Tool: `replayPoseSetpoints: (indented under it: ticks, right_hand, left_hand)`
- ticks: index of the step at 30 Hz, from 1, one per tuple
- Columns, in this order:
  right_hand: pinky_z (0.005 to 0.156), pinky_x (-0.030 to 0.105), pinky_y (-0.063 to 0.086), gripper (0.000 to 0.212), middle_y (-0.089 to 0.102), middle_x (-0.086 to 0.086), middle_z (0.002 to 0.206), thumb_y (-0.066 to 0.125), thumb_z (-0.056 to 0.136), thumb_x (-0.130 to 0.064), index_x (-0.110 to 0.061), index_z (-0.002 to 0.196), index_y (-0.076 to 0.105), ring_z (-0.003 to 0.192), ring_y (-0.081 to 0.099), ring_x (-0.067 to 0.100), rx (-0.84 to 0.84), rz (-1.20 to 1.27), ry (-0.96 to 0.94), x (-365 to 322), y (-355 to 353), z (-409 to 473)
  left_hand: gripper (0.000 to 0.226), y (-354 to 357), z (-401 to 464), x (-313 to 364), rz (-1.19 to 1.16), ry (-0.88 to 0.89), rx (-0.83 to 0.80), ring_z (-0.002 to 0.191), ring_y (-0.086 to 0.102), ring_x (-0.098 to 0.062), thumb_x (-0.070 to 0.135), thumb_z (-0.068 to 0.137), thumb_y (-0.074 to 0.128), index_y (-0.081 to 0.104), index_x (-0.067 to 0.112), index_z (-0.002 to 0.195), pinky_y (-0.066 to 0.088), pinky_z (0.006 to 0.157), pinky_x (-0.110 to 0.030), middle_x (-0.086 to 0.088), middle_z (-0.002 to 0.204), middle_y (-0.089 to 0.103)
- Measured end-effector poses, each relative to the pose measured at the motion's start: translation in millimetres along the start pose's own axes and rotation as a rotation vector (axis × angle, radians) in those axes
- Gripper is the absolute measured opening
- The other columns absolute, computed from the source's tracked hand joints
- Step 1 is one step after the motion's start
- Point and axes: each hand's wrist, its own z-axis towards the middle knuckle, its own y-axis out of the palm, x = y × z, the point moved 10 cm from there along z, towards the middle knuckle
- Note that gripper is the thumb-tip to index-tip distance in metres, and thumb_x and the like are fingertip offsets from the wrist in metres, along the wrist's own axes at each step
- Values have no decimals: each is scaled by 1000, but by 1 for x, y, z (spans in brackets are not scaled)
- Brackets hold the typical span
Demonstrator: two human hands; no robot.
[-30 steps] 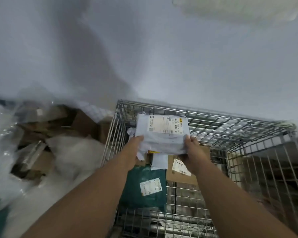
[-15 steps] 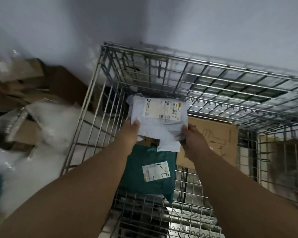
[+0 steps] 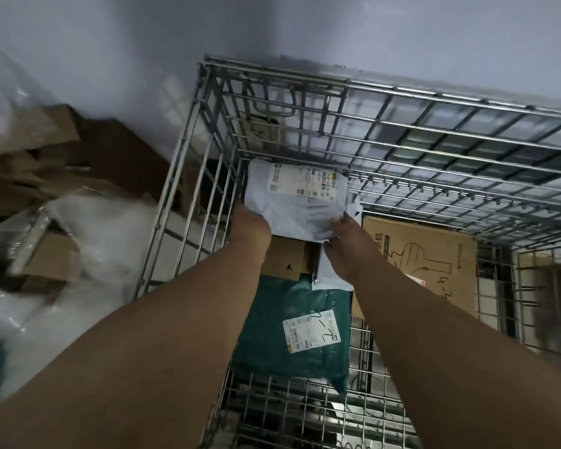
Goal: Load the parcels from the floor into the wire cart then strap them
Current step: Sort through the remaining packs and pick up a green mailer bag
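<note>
Pale blue-grey walls (image 3: 402, 34) meet in a corner behind the silver wire-mesh cart (image 3: 305, 79), and the one head view looks steeply down into it. Half a second ago the crumpled white plastic mailer with a printed shipping label (image 3: 297, 202) was held higher, level with the upper mesh bars; now it sits low in the far left corner of the cart, its far edge against the back mesh and its near edge over a small brown cardboard box (image 3: 284, 259). That suggests the placing step is nearly over: the parcel looks seated, though whether it bears its own weight cannot be told. The left hand (image 3: 250, 226) grasps the mailer's near left edge, fingers hidden beneath it. The right hand (image 3: 345, 236) pinches the crumpled near right corner, thumb on top. Just below the grip, toward the person, a dark green plastic mailer bag with a white handwritten label (image 3: 292, 332) lies flat on the cart floor, with a flat white envelope (image 3: 332, 277) tucked between it and the right wrist. Right of the grip a large flat brown cardboard carton printed with a line drawing (image 3: 434, 260) lies on the floor mesh. Left of the grip, outside the cart's side wall, sit torn brown cardboard scraps (image 3: 39, 147) and crumpled clear plastic wrap (image 3: 88, 241), blurred. Nothing blocks the hands' way back up; the tall left mesh stands close to the left forearm. No strap shows, so strapping is still ahead.
</note>
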Motion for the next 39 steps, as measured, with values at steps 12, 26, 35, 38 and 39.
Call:
replayPoseSetpoints:
  ticks: [12,26,35,38,39]
  right_hand:
    - [117,47,19,71,10,0,164,48,100,-44,-35,156,6,149,17,28,107,-300,-28,-35,5,-90]
    - [115,24,18,52,21,12,160,19,107,-32,-7,153,22,148,22,19,217,-1030,-461,-286,53,-375]
    - [107,26,29,45,41,15,151,20,108,-19,-1,144,40,138,40,25,411,-1240,-724,-465,103,-586]
    - [108,29,31,42,43,16,149,23,106,-9,2,141,42,136,42,26,445,-1310,-735,-494,104,-629]
    - [105,29,35,41,45,15,147,24,106,-11,1,140,44,135,43,26,466,-1331,-731,-501,103,-641]
  left_hand:
    - [91,-10,-80,58,173,32,-320,136,39,-33,27,77,50,6,19,157,38,112,-41,-13,156,29]
    - [58,-199,-326,351,343,443,-208,141,34,-34,23,101,39,19,11,154,32,111,-37,-17,155,29]
    - [54,-330,-527,528,441,758,-52,142,30,-26,30,102,31,23,14,153,28,109,-29,-9,159,24]
    - [51,-338,-568,548,588,807,-41,142,32,-26,29,103,33,29,11,151,29,111,-28,-11,158,29]
    - [50,-340,-582,553,623,833,-33,143,32,-25,29,104,33,31,10,150,27,112,-28,-10,158,30]
